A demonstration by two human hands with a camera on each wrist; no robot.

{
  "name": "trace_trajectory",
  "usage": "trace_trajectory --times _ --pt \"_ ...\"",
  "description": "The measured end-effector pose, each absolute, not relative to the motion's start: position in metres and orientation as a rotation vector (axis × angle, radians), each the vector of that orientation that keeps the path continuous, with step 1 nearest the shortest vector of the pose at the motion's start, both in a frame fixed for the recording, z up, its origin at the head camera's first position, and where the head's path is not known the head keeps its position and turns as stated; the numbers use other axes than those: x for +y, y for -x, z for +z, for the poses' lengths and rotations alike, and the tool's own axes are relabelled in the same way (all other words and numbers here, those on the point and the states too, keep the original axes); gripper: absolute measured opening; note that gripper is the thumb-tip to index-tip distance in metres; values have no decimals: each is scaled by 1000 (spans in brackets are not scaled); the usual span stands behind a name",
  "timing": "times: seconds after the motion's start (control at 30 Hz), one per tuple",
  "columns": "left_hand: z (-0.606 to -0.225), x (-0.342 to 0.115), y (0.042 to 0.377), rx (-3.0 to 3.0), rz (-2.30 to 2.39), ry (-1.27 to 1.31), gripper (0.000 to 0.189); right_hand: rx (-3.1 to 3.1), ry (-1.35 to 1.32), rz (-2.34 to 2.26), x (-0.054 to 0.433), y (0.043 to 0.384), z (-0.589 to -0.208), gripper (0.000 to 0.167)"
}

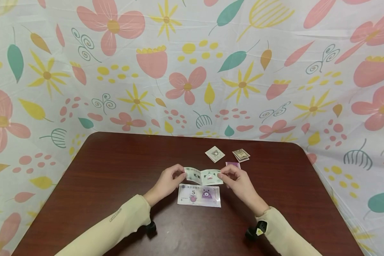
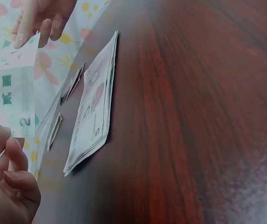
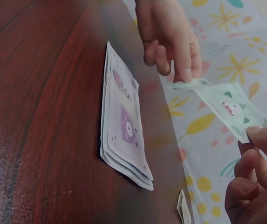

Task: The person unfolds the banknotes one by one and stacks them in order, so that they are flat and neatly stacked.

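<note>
Between both hands a green play banknote (image 1: 210,177) marked 2 is stretched, with a crease down its middle. My left hand (image 1: 167,183) pinches its left end, thumb in front. The right hand (image 1: 240,184) pinches the opposite end, beside a printed cartoon face that the right wrist view shows plainly. Just below the green note, a small stack of purple play banknotes (image 1: 199,195) marked 5 lies flat on the table. Its layered edges show in both wrist views, where the stack (image 3: 124,121) is several notes thick.
Farther back on the dark red wooden table (image 1: 115,170) lie a folded pale note (image 1: 215,154) and a folded brownish note (image 1: 241,154). A purple piece (image 1: 233,165) is partly hidden behind the right hand. A flower-patterned cloth (image 1: 185,85) hangs around the table's back and sides.
</note>
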State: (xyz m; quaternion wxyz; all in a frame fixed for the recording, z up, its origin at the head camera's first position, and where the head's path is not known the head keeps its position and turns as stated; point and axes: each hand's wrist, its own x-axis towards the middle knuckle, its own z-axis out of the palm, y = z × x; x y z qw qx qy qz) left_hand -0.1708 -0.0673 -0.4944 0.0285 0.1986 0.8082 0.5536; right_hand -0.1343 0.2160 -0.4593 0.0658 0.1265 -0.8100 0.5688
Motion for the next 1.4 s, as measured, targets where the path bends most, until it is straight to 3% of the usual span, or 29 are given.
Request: trace_trajectory --times 0.17,0.37,0.6,0.83,1.4 --pt "-496 -71 167 2488 1709 -590 4 -2447 -288 1675 216 135 -464 10" --pt "-496 -74 162 2573 1640 -597 4 -2498 -295 1583 216 134 -472 29" --pt "-498 -78 155 2610 1554 -704 38 -2621 -473 1321 218 132 -482 19" --pt "-502 -80 149 2693 1346 -794 16 -2817 -585 1201 218 127 -488 14" --pt "-505 -84 140 2763 1134 -846 14 -2944 -695 1128 214 122 -497 11"
